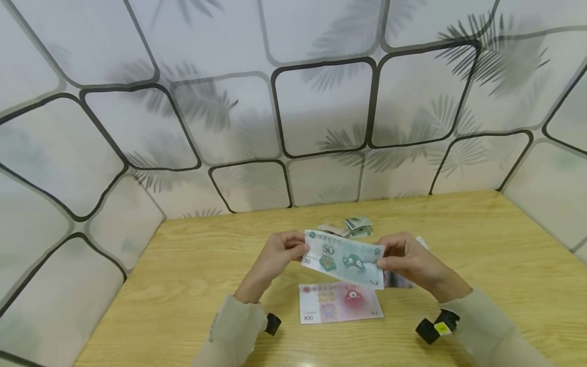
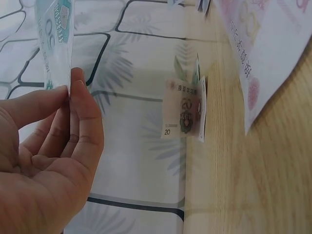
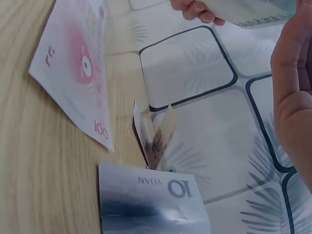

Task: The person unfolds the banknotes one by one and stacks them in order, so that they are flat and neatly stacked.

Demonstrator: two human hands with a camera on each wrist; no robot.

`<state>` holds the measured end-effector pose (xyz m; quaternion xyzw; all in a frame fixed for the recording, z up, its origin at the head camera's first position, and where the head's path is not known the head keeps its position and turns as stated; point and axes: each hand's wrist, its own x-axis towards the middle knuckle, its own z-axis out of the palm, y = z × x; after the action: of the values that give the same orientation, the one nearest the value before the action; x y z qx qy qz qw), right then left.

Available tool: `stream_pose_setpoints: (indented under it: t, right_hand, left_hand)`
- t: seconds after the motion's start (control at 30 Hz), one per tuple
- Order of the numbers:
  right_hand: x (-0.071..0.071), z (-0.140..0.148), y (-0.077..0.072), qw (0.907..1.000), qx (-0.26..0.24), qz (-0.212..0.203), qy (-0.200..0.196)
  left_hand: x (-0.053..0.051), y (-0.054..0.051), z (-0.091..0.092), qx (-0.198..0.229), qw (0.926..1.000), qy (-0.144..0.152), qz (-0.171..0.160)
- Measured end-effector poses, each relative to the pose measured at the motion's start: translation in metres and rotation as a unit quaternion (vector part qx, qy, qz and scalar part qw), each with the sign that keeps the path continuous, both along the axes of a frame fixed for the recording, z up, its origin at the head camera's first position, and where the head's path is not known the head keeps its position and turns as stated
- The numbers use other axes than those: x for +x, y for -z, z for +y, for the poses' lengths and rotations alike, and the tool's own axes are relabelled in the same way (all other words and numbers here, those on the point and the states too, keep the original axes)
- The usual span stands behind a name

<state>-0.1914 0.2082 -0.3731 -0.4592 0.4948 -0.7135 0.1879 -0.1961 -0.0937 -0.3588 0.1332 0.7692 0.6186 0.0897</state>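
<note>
A green play banknote point(image 1: 344, 259) marked 50 is stretched between both hands above the table. My left hand point(image 1: 279, 257) pinches its left end between thumb and fingers. At the right end, my right hand point(image 1: 412, 260) pinches it the same way. Below it a pink banknote point(image 1: 339, 308) marked 100 lies on the wood. A bluish-purple banknote point(image 3: 151, 200) marked 10 YUAN is under the right hand, partly hidden in the head view. Farther back, a folded brown banknote point(image 2: 178, 109) marked 20 stands beside folded green notes point(image 1: 359, 227).
The wood-grain table point(image 1: 183, 295) reaches back to a pale wall covering point(image 1: 325, 112) with dark rounded outlines and leaf prints. Small black devices point(image 1: 272, 324) are worn at both wrists, below the cuffs.
</note>
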Motion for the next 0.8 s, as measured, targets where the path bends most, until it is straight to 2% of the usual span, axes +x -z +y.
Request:
stream_pose_setpoints:
  t: [0.2, 0.37, 0.5, 0.67, 0.8]
  right_hand:
    - [-0.002, 0.001, 0.005, 0.9988, -0.040, 0.016, -0.022]
    - [-0.001, 0.000, 0.004, 0.9994, -0.027, 0.009, -0.021]
    - [0.001, -0.006, -0.001, 0.9989, -0.022, -0.009, -0.040]
    - [0.006, -0.008, -0.005, 0.9994, -0.003, -0.030, -0.020]
    - [0.007, -0.002, -0.005, 0.9997, 0.013, -0.018, 0.013]
  left_hand:
    - [0.001, 0.003, -0.001, 0.015, 0.9998, 0.010, -0.006]
    - [0.003, 0.004, -0.004, 0.022, 0.9996, 0.013, -0.011]
    - [0.004, 0.003, -0.004, 0.024, 0.9996, 0.012, -0.011]
    - [0.005, 0.005, -0.004, 0.027, 0.9994, 0.016, -0.012]
    - [0.006, 0.005, -0.005, 0.028, 0.9992, 0.026, -0.012]
